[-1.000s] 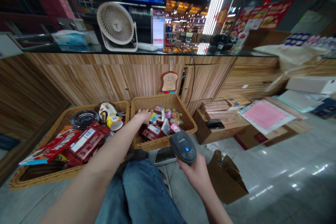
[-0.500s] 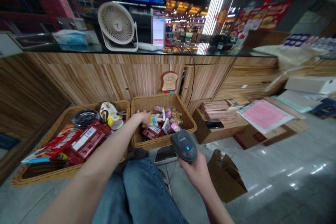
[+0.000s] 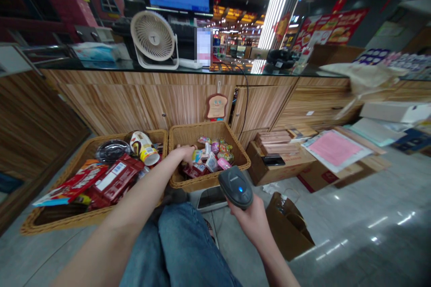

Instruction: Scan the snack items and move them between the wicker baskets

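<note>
My right hand [image 3: 251,217] is wrapped round a dark grey barcode scanner [image 3: 235,186], its small light glowing blue. The scanner is in front of the right wicker basket [image 3: 232,132]. My left hand [image 3: 184,154] reaches over that basket's left side, down among small packaged goods. Beside its fingers lies a blue and yellow packet [image 3: 198,155]; the fingertips are blurred and partly hidden, so a grip on it cannot be made out. Near it are a dark red package [image 3: 195,170] and a pink item [image 3: 224,163].
A left wicker basket [image 3: 28,226] holds a red snack bag [image 3: 82,181], a dark red box [image 3: 114,179], a printed cup [image 3: 144,148] and a black lidded container [image 3: 112,150]. Cardboard boxes [image 3: 283,170] and an open brown bag [image 3: 286,228] stand at right. A wooden counter [image 3: 128,103] rises behind.
The view has shifted slightly. My left hand stays in the right basket, its fingers slightly lower beside the blue and yellow packet. My right hand still holds the scanner.
</note>
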`<state>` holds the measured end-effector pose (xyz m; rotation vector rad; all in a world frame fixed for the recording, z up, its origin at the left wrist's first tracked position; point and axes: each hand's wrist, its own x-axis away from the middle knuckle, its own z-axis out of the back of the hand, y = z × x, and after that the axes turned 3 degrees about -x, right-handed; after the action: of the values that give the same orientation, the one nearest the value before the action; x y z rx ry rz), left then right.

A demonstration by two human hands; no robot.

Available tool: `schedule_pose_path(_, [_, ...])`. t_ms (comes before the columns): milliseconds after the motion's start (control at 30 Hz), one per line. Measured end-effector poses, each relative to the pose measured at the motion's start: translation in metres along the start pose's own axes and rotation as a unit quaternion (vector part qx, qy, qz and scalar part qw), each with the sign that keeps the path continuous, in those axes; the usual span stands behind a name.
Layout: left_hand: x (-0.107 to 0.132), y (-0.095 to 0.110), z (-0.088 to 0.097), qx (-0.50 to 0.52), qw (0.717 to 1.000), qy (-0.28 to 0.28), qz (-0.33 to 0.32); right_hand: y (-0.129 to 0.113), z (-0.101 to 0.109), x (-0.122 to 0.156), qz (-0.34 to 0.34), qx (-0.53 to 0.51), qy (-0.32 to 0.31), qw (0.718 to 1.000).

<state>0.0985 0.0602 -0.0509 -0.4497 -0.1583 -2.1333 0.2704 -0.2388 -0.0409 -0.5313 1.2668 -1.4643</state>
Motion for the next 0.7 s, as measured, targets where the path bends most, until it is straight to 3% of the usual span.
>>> schedule_pose_path(100, [0.017,0.01,0.016,0.008,0.998,0.06,0.014,0.002,0.0,-0.001,-0.002,0.009,-0.005,1.0])
schedule_pose_path(200, [0.046,0.022,0.032,0.007,0.984,0.173,0.032,0.002,-0.003,-0.001,-0.004,0.015,-0.006,1.0])
schedule_pose_path(300, [0.084,0.029,0.035,-0.008,0.937,0.346,0.056,0.002,-0.006,0.0,-0.01,0.002,-0.011,1.0])
schedule_pose_path(367, [0.109,0.029,0.026,-0.016,0.902,0.422,0.087,0.002,-0.009,0.001,-0.012,-0.011,-0.017,1.0])
schedule_pose_path(500, [0.141,0.02,-0.005,-0.013,0.87,0.466,0.159,-0.001,-0.017,0.001,0.004,-0.016,-0.028,0.999])
schedule_pose_path(600, [0.148,0.015,-0.024,0.008,0.861,0.471,0.191,-0.008,-0.024,0.0,0.02,-0.014,-0.035,0.999])
schedule_pose_path(700, [0.148,0.014,-0.031,0.02,0.859,0.473,0.194,-0.016,-0.032,-0.002,0.028,-0.014,-0.046,0.998])
